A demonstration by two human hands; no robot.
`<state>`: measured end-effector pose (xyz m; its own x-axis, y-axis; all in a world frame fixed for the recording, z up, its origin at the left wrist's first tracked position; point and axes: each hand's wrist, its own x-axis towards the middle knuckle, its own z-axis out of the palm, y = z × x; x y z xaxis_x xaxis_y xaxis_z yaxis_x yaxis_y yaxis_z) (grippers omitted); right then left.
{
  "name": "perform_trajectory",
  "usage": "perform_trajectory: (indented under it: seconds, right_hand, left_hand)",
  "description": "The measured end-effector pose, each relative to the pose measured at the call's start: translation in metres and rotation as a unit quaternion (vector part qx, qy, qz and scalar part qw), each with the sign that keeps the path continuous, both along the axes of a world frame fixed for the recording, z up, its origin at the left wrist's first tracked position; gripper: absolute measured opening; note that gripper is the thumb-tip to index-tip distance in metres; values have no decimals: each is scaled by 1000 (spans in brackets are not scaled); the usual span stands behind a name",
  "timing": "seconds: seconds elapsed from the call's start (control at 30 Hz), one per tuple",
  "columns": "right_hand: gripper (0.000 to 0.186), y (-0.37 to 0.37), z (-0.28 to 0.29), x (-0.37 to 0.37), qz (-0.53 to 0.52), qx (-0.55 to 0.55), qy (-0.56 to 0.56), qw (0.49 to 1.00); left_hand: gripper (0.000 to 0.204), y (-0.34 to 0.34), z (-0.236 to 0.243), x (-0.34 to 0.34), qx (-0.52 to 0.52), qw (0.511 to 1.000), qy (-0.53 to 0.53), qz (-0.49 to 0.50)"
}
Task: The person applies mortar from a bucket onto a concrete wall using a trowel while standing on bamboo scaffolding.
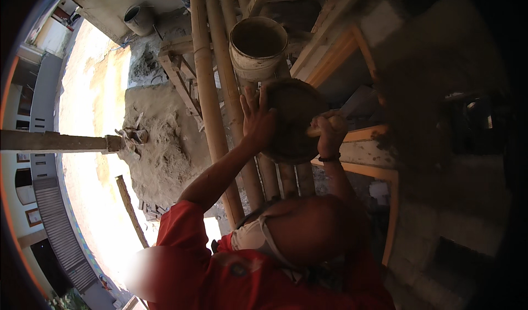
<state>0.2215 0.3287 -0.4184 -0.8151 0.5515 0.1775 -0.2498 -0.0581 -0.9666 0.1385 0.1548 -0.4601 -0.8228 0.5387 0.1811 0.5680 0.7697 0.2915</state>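
Observation:
A dark round basin (pixel 297 104) rests on bamboo poles, and a dark, mortar-like mass seems to lie in it. My left hand (pixel 257 120) is at the basin's left rim, its fingers stretched out and apart, holding nothing that shows. At the right side of the basin, my right hand (pixel 331 131) is closed around the wooden handle (pixel 314 131) of a tool. Shadow and the hand hide the tool's working end, so its kind cannot be made out. Just beyond the basin stands a dirty pale bucket (pixel 258 49), upright on the poles.
Long bamboo poles (pixel 206 90) run away from me beneath the basin. A wooden trestle (pixel 184 79) stands to their left, beside a sand heap (pixel 157 145). Farther back is another bucket (pixel 138 21). Right of the poles are orange-brown wooden frames (pixel 391 216).

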Motion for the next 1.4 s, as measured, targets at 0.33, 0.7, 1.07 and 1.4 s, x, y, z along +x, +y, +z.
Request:
perform_trajectory:
  seconds: [0.33,0.7,1.07,1.4]
  right_hand:
    - [16,-14,0,-12,-8,109,-49,993]
    - [23,11,61,-15,255,743,-354,507]
    - [20,24,129,-2,281,806,-251,457]
    - [17,52,43,-19,296,735,-316,522]
  left_hand:
    - [26,-3,12,-1,-5,997,-77,6]
    - [56,-92,2,76,526,609,-570,166]
    - [23,-63,-20,84,569,574,-560,179]
    - [21,-67,-34,76,555,584,-576,142]
